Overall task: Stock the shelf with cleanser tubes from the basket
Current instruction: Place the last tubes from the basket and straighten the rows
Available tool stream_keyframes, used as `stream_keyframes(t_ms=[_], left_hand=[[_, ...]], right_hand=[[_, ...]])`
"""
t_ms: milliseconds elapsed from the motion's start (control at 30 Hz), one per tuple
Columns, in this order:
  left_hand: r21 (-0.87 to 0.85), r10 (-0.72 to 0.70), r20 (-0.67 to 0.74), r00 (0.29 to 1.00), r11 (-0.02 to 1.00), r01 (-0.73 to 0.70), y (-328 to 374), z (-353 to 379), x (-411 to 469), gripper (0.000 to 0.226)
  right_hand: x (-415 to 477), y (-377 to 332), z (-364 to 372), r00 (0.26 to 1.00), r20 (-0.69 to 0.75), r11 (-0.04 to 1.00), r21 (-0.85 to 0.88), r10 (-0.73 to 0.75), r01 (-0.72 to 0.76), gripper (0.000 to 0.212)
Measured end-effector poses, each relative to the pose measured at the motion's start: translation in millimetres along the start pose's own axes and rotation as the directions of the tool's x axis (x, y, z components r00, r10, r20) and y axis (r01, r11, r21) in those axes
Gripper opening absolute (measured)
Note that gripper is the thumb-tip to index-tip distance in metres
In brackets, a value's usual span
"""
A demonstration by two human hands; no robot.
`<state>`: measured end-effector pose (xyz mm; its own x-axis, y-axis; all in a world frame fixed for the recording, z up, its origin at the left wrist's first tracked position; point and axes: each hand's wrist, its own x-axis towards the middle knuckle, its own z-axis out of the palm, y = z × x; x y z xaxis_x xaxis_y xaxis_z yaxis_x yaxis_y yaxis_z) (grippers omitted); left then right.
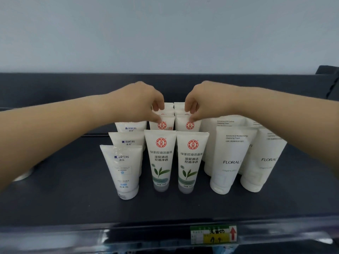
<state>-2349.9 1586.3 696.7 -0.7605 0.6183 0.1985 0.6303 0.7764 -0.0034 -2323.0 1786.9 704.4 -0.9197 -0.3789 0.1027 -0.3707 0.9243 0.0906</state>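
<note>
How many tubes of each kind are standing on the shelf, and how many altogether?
Manting tubes: 3
Red-logo green-tea tubes: 8 (back ones partly hidden by the hands)
Floral tubes: 4
Total: 15

Head view, single wide-angle camera: faces forward and slightly down, close to the dark shelf (73,198); both forearms enter from the lower sides; pale wall (165,33) fills the upper frame.
</note>
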Motion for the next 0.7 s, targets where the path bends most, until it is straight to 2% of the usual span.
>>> stream_keyframes(t_ms=[100, 167, 233, 333, 400, 467, 567, 700], left_hand=[[-0.128, 0.032, -0.067, 0.997, 0.991, -0.04, 6, -11, -9, 0.017], [-0.187, 0.048, -0.004, 0.999, 0.981, -0.048, 11, -17, -15, 0.018], [-0.186, 0.069, 0.117, 0.991, 0.981, -0.047, 15, -18, -21, 0.025], [-0.107, 0.077, 0.246, 0.966, 0.993, -0.052, 17, -10, -25, 0.039], [-0.025, 0.074, 0.279, 0.957, 0.997, -0.07, 19, -3, -25, 0.036], [0.06, 0.076, 0.272, 0.959, 0.994, -0.096, 22, 2, -26, 0.03], [0.099, 0.067, 0.242, 0.968, 0.991, -0.094, 26, 6, -27, 0.025], [0.089, 0.056, 0.209, 0.976, 0.993, -0.076, 26, 9, -26, 0.026]], right_hand=[[-9, -2, -18, 0.998, -0.069, 0.995, 0.095, -0.012, 0.019, 0.016], [-17, -7, -24, 1.0, -0.028, 0.98, 0.197, -0.011, 0.016, 0.019], [-25, -15, -24, 0.998, 0.055, 0.968, 0.25, -0.035, 0.02, 0.025], [-32, -27, -15, 0.985, 0.161, 0.979, 0.202, -0.067, 0.033, 0.028], [-33, -30, -8, 0.977, 0.203, 0.987, 0.159, -0.064, 0.032, 0.027], [-34, -32, -3, 0.974, 0.216, 0.99, 0.134, -0.072, 0.043, 0.023], [-36, -34, -1, 0.976, 0.199, 0.993, 0.099, -0.089, 0.07, 0.015], [-35, -35, 2, 0.983, 0.156, 0.995, 0.044, -0.097, 0.091, 0.023]])
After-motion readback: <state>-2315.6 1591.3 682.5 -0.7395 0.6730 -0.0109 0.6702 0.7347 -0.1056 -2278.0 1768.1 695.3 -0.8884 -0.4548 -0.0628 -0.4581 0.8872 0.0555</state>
